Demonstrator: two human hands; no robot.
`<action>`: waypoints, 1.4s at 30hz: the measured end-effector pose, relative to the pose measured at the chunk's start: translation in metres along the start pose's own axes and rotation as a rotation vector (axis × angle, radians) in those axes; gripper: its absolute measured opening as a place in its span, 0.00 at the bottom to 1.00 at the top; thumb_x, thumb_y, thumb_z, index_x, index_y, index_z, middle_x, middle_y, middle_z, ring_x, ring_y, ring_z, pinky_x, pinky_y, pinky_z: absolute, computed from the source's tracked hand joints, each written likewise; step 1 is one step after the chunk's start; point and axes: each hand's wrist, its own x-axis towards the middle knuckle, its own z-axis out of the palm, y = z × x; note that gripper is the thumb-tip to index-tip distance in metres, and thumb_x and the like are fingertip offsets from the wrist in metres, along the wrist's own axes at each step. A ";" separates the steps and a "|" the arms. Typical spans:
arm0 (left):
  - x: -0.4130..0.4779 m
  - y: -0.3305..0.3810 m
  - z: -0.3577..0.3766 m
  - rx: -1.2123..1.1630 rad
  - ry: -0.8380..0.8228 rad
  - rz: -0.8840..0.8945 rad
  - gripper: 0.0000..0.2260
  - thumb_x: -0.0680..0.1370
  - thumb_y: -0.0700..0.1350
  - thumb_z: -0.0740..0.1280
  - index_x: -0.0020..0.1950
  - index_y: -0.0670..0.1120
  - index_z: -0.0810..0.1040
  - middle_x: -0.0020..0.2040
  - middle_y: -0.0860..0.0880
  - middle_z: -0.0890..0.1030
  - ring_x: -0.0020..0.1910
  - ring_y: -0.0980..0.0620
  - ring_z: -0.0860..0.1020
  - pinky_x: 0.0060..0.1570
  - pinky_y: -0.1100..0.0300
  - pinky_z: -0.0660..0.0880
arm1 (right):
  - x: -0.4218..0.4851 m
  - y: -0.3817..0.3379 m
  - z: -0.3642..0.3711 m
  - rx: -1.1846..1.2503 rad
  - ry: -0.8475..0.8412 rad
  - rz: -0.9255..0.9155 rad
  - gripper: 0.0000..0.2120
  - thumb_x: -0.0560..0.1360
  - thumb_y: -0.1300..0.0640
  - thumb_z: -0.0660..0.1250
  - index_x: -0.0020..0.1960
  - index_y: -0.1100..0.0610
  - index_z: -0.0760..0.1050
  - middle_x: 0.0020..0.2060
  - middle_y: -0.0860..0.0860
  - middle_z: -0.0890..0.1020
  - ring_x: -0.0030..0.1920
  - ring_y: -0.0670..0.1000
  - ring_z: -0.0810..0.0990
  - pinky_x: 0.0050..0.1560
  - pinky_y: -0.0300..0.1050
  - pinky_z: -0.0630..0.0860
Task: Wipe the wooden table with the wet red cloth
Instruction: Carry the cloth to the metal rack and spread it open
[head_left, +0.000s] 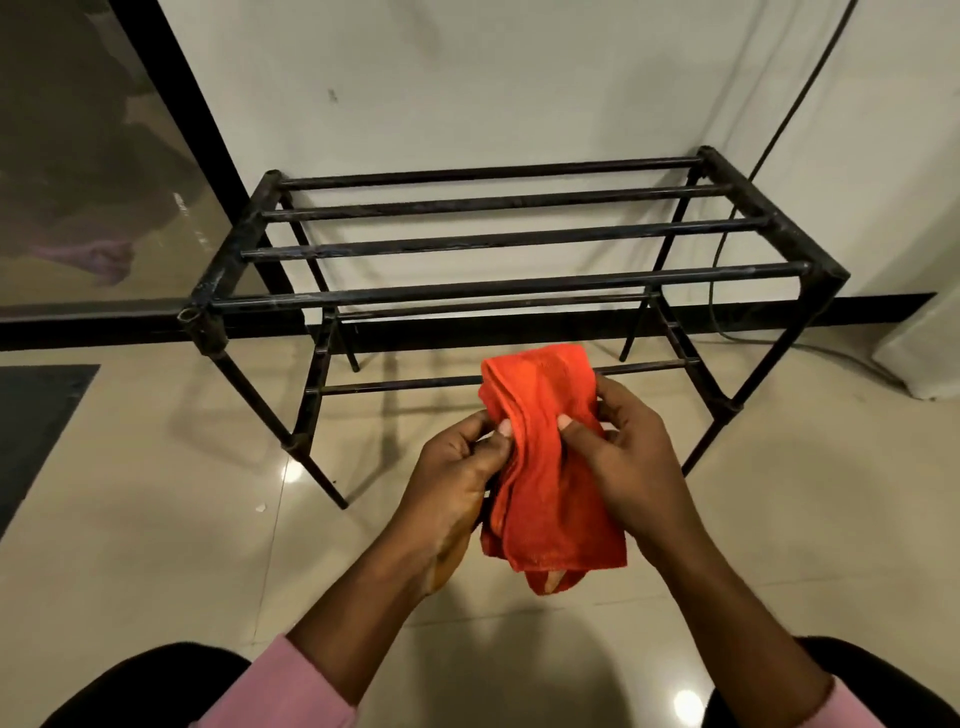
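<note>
A folded red cloth (545, 467) hangs between both of my hands in front of me, above the tiled floor. My left hand (457, 467) pinches its left edge with thumb and fingers. My right hand (628, 457) grips its right side, thumb on the front. No wooden table shows in the head view.
A black metal rack (498, 239) with bar shelves stands against the white wall just beyond my hands. A dark mat (31, 426) lies on the glossy tile floor at the left. A black cable (727, 291) runs down the wall at the right. A glass panel fills the upper left.
</note>
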 end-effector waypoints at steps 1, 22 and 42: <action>0.001 0.000 0.001 0.004 0.004 0.023 0.09 0.80 0.48 0.64 0.58 0.53 0.81 0.50 0.50 0.86 0.49 0.51 0.84 0.44 0.59 0.81 | -0.001 -0.001 0.001 -0.043 0.037 0.000 0.24 0.74 0.56 0.69 0.68 0.47 0.69 0.57 0.46 0.78 0.55 0.48 0.78 0.56 0.51 0.76; 0.008 0.007 -0.010 0.035 0.332 0.218 0.12 0.79 0.38 0.67 0.53 0.55 0.69 0.51 0.48 0.83 0.45 0.47 0.83 0.36 0.55 0.80 | 0.002 -0.003 -0.017 0.191 0.055 0.125 0.14 0.80 0.56 0.58 0.44 0.48 0.81 0.42 0.50 0.84 0.47 0.57 0.82 0.52 0.60 0.78; 0.006 -0.006 0.023 0.611 0.033 0.289 0.26 0.67 0.57 0.77 0.61 0.51 0.78 0.64 0.56 0.69 0.60 0.58 0.72 0.51 0.70 0.73 | 0.002 0.002 -0.007 0.356 -0.062 0.088 0.11 0.78 0.59 0.64 0.59 0.52 0.70 0.46 0.56 0.84 0.45 0.56 0.84 0.43 0.54 0.81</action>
